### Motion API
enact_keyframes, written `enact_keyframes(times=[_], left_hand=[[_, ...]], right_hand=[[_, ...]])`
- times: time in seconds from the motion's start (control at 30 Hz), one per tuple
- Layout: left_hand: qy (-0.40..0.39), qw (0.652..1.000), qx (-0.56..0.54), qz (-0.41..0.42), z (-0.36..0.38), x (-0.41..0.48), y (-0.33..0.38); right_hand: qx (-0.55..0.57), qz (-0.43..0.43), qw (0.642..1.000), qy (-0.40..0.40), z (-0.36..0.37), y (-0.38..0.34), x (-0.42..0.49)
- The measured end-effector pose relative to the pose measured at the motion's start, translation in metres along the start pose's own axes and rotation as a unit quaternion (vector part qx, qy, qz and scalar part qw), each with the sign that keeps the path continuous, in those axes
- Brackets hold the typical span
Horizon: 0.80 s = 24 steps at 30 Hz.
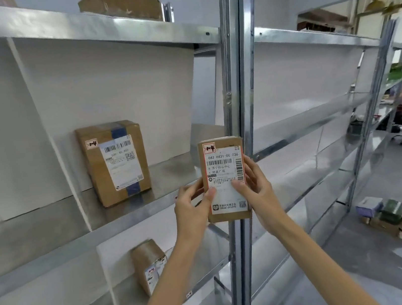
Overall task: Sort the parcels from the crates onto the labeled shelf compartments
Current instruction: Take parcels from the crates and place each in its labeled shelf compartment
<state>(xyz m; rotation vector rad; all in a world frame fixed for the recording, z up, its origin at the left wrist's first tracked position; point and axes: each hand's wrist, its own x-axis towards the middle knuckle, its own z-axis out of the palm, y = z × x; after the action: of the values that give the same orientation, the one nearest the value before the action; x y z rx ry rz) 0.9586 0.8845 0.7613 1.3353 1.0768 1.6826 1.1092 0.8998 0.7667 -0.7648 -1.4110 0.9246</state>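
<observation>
Parcel [224,178] held upright, label toward camera, before the shelf upright; left hand [192,206] and right hand [257,188] pinch its sides. Three boxes already shelved: upper [120,1], middle [115,162], lower [150,264]. This one not yet placed; crates out of view.

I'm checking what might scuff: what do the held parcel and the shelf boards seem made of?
The held parcel looks like cardboard, matte brown at its bare edges, under a white printed paper label. The shelf boards are probably galvanized steel: grey, mottled, dully reflective.
</observation>
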Motion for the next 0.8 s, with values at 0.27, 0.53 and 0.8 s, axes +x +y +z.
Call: enact_keyframes(times=[0.27, 0.53, 0.8], left_hand=[[0.047, 0.998, 0.035, 0.021, -0.001, 0.053, -0.007], [0.026, 0.991, 0.108, 0.069, -0.022, 0.115, -0.007], [0.013, 0.978, 0.189, 0.094, -0.048, 0.162, -0.01]], right_hand=[[0.046, -0.022, 0.997, -0.058, 0.006, 0.024, 0.062], [0.049, -0.039, 0.994, -0.086, 0.022, 0.034, 0.129], [0.065, -0.069, 0.987, -0.132, 0.039, 0.05, 0.172]])
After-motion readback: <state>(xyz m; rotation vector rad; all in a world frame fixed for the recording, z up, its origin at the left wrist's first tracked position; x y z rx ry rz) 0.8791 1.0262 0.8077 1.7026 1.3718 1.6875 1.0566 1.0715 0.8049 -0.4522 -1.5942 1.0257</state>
